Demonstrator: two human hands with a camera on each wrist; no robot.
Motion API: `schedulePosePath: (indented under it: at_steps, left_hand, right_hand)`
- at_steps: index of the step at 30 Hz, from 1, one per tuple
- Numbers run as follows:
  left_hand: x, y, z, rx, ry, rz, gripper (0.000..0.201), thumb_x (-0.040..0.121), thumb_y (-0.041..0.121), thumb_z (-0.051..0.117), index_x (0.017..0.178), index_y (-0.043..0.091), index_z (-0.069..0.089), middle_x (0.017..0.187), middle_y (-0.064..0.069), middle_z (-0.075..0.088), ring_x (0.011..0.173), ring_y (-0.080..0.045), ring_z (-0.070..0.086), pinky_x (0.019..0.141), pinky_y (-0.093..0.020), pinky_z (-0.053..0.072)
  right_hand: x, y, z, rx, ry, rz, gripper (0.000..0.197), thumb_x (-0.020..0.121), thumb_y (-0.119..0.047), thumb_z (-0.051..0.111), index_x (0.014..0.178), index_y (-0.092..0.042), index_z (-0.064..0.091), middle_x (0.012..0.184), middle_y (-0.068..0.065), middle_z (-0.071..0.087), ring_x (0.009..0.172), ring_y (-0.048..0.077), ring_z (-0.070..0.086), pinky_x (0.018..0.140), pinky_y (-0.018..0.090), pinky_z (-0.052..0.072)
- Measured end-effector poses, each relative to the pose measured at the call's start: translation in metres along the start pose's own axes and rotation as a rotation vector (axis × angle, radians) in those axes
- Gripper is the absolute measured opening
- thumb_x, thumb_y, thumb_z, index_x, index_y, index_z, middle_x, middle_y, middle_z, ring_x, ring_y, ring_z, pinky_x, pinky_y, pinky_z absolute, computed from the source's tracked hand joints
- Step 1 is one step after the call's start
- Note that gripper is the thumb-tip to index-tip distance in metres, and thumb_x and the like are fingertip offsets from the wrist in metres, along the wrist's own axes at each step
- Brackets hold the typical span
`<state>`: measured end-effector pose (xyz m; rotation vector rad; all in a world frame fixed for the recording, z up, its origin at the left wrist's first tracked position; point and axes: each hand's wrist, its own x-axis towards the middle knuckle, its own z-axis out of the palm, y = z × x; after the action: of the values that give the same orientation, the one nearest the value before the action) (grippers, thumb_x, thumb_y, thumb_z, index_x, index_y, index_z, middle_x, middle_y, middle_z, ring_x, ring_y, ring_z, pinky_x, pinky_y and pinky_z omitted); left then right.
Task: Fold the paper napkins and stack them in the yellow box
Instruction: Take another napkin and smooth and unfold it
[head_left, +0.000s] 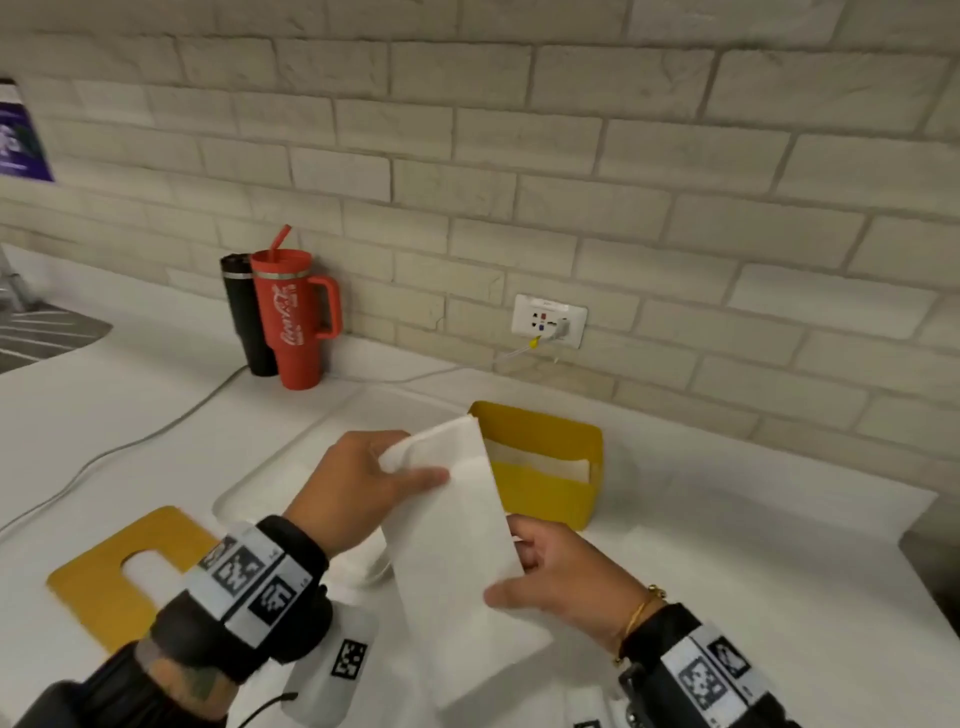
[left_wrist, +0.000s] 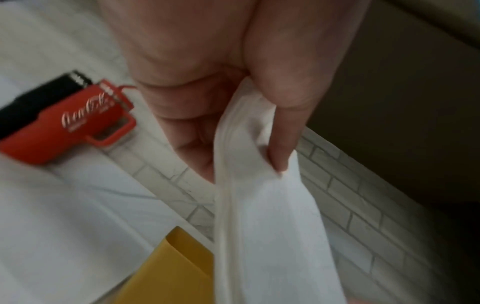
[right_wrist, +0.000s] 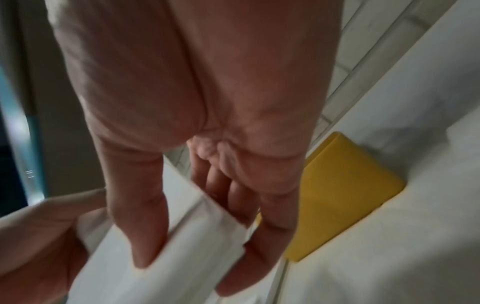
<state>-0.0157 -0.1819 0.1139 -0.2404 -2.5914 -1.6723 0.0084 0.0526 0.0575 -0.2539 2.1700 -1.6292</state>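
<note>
Above the worktop (head_left: 727, 519) we are pinching a folded paper napkin (head_left: 457, 519) with both hands, left hand (head_left: 353, 483) and right hand (head_left: 561, 577); loosening either pinch risks it unfolding before reaching the yellow box (head_left: 545, 499).

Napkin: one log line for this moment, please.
napkin: folded, held above counter | left hand: pinches top | right hand: grips side | yellow box: holds napkins

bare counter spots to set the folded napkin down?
Free: white counter right of the open yellow box, up to the grey object at the frame edge; counter between the grey cable and red tumbler. Crowded: near the hands, with the yellow slotted lid and white tray.
</note>
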Motion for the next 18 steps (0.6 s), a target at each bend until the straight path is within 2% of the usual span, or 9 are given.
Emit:
schedulePosePath:
  at_steps: [2,4,6,7,9,11,14,16,18]
  left_hand:
    - [0.032,-0.005,-0.001,-0.118,-0.008,-0.064,0.016,0.086,0.025,0.080,0.076,0.013,0.077,0.081,-0.010,0.075,0.071,-0.018,0.070,0.069,-0.031,0.054]
    - [0.065,-0.016,0.001,-0.194,-0.038,-0.130,0.017,0.089,0.019,0.076,0.084,0.003,0.078,0.087,-0.019,0.075,0.071,-0.022,0.068,0.071,-0.035,0.054]
    - [0.096,-0.031,0.007,-0.185,-0.068,-0.170,0.018,0.089,0.013,0.075,0.084,-0.004,0.075,0.076,-0.022,0.070,0.067,-0.022,0.065,0.065,-0.032,0.052]
    - [0.110,-0.037,0.011,-0.138,-0.074,-0.165,0.018,0.089,0.011,0.076,0.080,-0.005,0.074,0.068,-0.016,0.066,0.064,-0.019,0.062,0.061,-0.028,0.050]
    - [0.139,-0.045,0.023,-0.021,-0.066,-0.126,0.017,0.087,0.013,0.078,0.080,-0.001,0.072,0.066,-0.003,0.064,0.063,-0.017,0.058,0.060,-0.023,0.046]
    - [0.163,-0.047,0.036,0.070,-0.051,-0.112,0.015,0.085,0.019,0.081,0.092,0.013,0.068,0.078,0.000,0.071,0.069,-0.018,0.064,0.062,-0.022,0.046]
    - [0.195,-0.047,0.059,0.246,-0.087,-0.092,0.038,0.087,0.023,0.075,0.113,0.026,0.047,0.086,-0.001,0.070,0.077,-0.020,0.067,0.068,-0.030,0.053]
    - [0.212,-0.052,0.076,0.551,-0.173,-0.012,0.043,0.092,0.027,0.065,0.124,0.027,0.037,0.093,-0.001,0.067,0.085,-0.025,0.066,0.074,-0.034,0.052]
    - [0.222,-0.055,0.090,0.883,-0.265,0.089,0.044,0.098,0.026,0.056,0.136,0.022,0.033,0.107,-0.004,0.066,0.097,-0.028,0.066,0.075,-0.033,0.045]
  right_hand:
    - [0.009,0.000,-0.026,0.016,0.070,0.036,0.045,0.078,-0.002,0.078,0.119,-0.010,0.063,0.110,0.008,0.077,0.096,0.022,0.073,0.082,0.033,0.058]
    - [0.019,-0.004,-0.055,0.060,0.232,0.066,0.046,0.072,-0.009,0.079,0.115,-0.013,0.061,0.102,0.005,0.078,0.086,0.017,0.072,0.073,0.033,0.058]
    - [0.033,-0.008,-0.085,0.147,0.449,0.072,0.040,0.080,-0.002,0.078,0.114,-0.011,0.060,0.099,0.007,0.077,0.084,0.021,0.071,0.075,0.037,0.058]
    - [0.040,-0.012,-0.098,0.164,0.555,0.071,0.035,0.084,0.001,0.076,0.113,-0.010,0.061,0.100,0.011,0.075,0.083,0.023,0.070,0.074,0.037,0.057]
    - [0.058,-0.018,-0.119,0.066,0.721,0.092,0.027,0.086,-0.004,0.076,0.108,-0.011,0.062,0.101,0.015,0.072,0.078,0.023,0.066,0.067,0.029,0.053]
    - [0.079,-0.017,-0.133,-0.128,0.828,0.142,0.024,0.086,-0.012,0.076,0.103,-0.016,0.060,0.097,0.011,0.071,0.074,0.018,0.063,0.064,0.027,0.048]
    - [0.110,-0.015,-0.139,-0.436,0.834,0.259,0.028,0.093,-0.019,0.065,0.115,-0.016,0.049,0.104,0.008,0.065,0.088,0.024,0.063,0.077,0.031,0.051]
    - [0.128,-0.011,-0.138,-0.736,0.712,0.357,0.032,0.098,-0.022,0.056,0.126,-0.016,0.042,0.116,0.011,0.062,0.102,0.032,0.062,0.085,0.034,0.049]
    - [0.143,-0.006,-0.138,-1.033,0.560,0.410,0.022,0.101,-0.021,0.050,0.121,-0.017,0.043,0.118,0.012,0.062,0.105,0.033,0.062,0.079,0.032,0.046]
